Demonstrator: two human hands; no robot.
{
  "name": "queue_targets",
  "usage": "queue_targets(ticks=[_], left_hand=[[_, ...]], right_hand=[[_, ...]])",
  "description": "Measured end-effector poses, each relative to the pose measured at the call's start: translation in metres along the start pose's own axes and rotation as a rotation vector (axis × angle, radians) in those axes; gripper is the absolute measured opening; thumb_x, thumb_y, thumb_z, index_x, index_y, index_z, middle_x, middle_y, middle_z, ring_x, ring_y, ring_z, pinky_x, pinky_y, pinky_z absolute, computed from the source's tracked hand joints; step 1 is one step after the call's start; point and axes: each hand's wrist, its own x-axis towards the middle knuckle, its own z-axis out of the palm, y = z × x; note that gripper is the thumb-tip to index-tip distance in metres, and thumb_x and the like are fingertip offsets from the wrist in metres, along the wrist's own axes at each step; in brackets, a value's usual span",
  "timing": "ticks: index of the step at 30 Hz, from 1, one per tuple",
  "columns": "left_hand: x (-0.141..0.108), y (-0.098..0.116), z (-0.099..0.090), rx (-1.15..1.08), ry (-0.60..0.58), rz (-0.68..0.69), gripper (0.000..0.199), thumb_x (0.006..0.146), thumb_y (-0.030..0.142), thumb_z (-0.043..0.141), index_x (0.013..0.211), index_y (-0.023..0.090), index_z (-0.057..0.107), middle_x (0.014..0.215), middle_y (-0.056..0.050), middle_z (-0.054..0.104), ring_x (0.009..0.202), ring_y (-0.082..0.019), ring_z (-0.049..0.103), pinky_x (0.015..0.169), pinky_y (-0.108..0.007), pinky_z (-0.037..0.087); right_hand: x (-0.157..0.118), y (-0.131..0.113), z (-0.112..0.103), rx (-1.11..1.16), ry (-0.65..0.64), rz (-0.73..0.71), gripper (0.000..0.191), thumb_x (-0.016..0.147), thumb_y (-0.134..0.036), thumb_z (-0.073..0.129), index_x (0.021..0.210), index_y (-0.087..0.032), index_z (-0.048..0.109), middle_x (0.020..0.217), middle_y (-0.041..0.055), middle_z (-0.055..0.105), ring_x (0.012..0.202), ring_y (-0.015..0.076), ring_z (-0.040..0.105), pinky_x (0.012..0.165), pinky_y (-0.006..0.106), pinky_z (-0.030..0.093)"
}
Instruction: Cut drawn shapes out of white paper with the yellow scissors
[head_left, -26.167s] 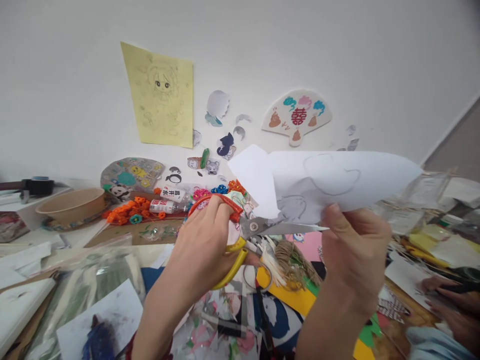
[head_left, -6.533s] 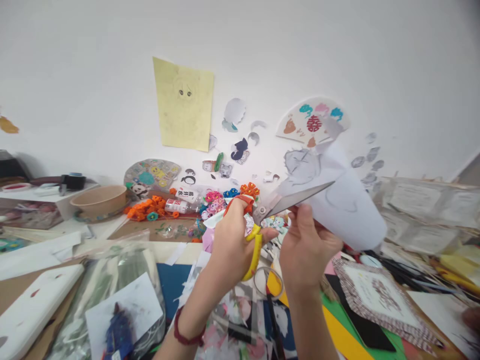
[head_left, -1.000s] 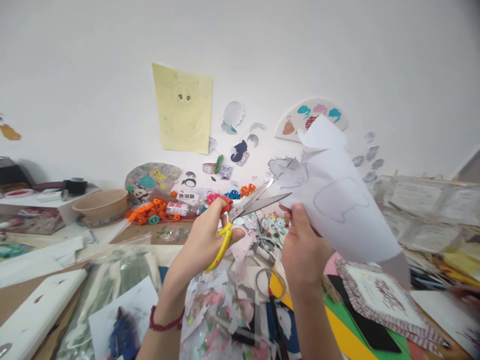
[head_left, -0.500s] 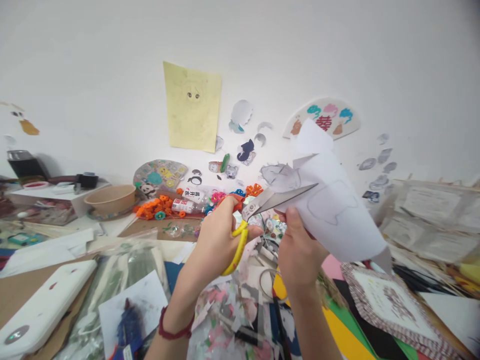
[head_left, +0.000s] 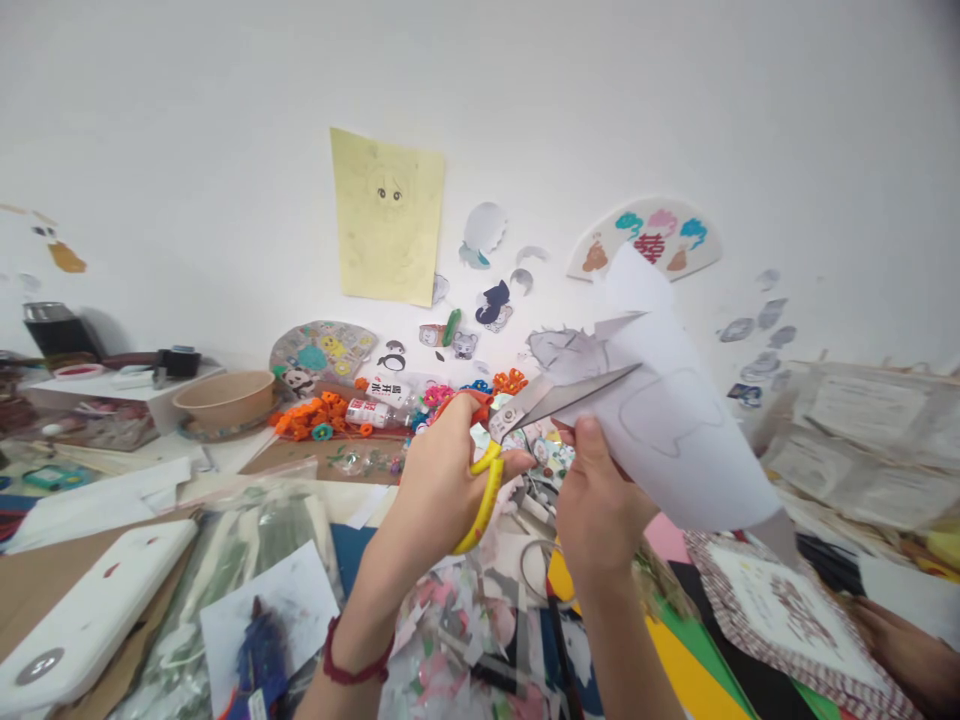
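Note:
My left hand (head_left: 442,470) is closed around the yellow handles of a pair of scissors (head_left: 551,400). Their blades stand apart, pointing right, with the white sheet of paper (head_left: 675,400) between them. That sheet is curled and bears a pencil outline; a cut flap with a grey cat-like drawing (head_left: 566,355) sticks out at its left. Gripping the sheet's lower left edge is my right hand (head_left: 600,495), its thumb on top near the lower blade. The fingers behind the paper are hidden.
Paper scraps (head_left: 465,640) lie heaped below my hands. A white case (head_left: 97,610), a plastic bag (head_left: 247,530) and a beige bowl (head_left: 225,398) are on the left. Another person's hand (head_left: 907,650) is at the lower right, by a framed picture (head_left: 795,600).
Another person's hand has come into view at the lower right, near a white sheet. My hands, the scissors and the paper have barely shifted; the view has moved slightly.

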Motion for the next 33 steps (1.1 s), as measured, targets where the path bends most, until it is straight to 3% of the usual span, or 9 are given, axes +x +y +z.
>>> queue_targets(ticks=[7,15,23,33], left_hand=[[-0.001,0.000,0.001,0.001,0.015,0.016,0.026,0.083,0.038,0.059,0.099,0.023,0.046,0.077,0.002,0.052,0.066,-0.018,0.045,0.063,-0.028,0.032],[-0.001,0.002,-0.002,0.036,0.004,0.012,0.027,0.085,0.038,0.058,0.103,0.021,0.049,0.073,0.003,0.051,0.065,-0.018,0.047,0.062,-0.027,0.030],[-0.002,0.001,0.000,0.043,0.010,0.025,0.028,0.086,0.041,0.059,0.103,0.021,0.049,0.073,0.003,0.052,0.068,-0.019,0.051,0.062,-0.028,0.032],[-0.001,-0.003,-0.001,0.030,0.023,0.065,0.024,0.086,0.037,0.061,0.099,0.022,0.047,0.076,0.002,0.054,0.072,-0.019,0.052,0.063,-0.027,0.033]], right_hand=[[0.000,0.003,-0.002,-0.081,-0.012,-0.045,0.027,0.067,-0.029,0.077,0.086,-0.011,0.070,0.084,0.0110,0.074,0.092,0.0264,0.069,0.074,0.040,0.062],[-0.002,0.002,-0.003,-0.176,-0.004,-0.075,0.041,0.069,-0.034,0.075,0.097,-0.005,0.071,0.108,0.0175,0.072,0.107,0.0296,0.065,0.090,0.046,0.056],[0.000,0.007,-0.008,-0.207,-0.047,-0.073,0.030,0.070,-0.037,0.074,0.082,-0.009,0.074,0.094,0.0137,0.074,0.103,0.0288,0.064,0.093,0.048,0.054],[0.001,0.008,-0.010,-0.160,-0.103,-0.117,0.020,0.073,-0.033,0.074,0.075,-0.013,0.073,0.077,0.0075,0.074,0.075,0.0208,0.068,0.069,0.035,0.059]])
